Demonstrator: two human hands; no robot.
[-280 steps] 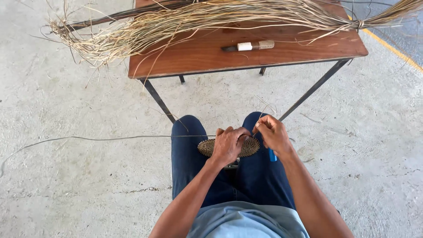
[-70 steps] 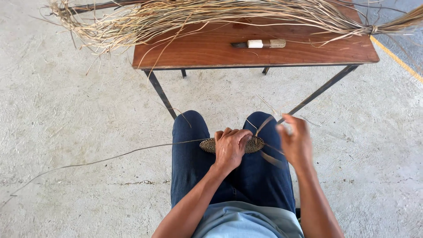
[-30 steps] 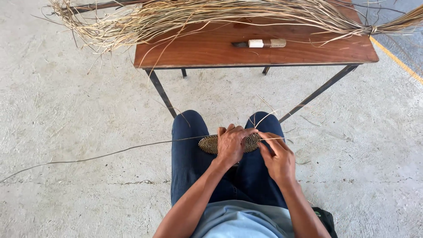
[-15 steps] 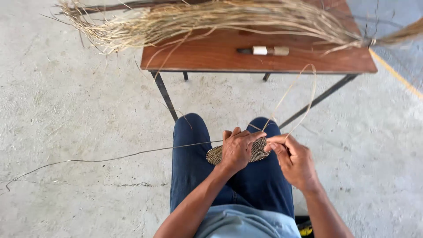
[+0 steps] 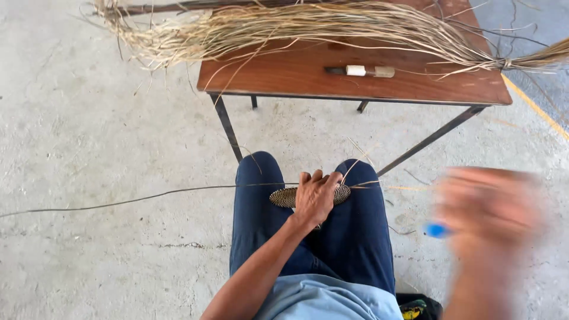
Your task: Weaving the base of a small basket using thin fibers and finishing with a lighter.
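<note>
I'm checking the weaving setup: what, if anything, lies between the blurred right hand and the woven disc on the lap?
Nothing visible. The right hand is out to the side, blurred; only open air and the thigh separate it from the woven disc, which the left hand covers.

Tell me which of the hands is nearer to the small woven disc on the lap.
Left. The left hand rests on the woven disc, gripping it. The right hand, blurred, is off to the right, apart from it.

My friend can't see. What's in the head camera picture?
A seated person's left hand holds a small woven disc on their lap, while the right hand is a blur out to the side. Ahead, a wooden table carries a long bundle of dry straw and a small tool.
</note>
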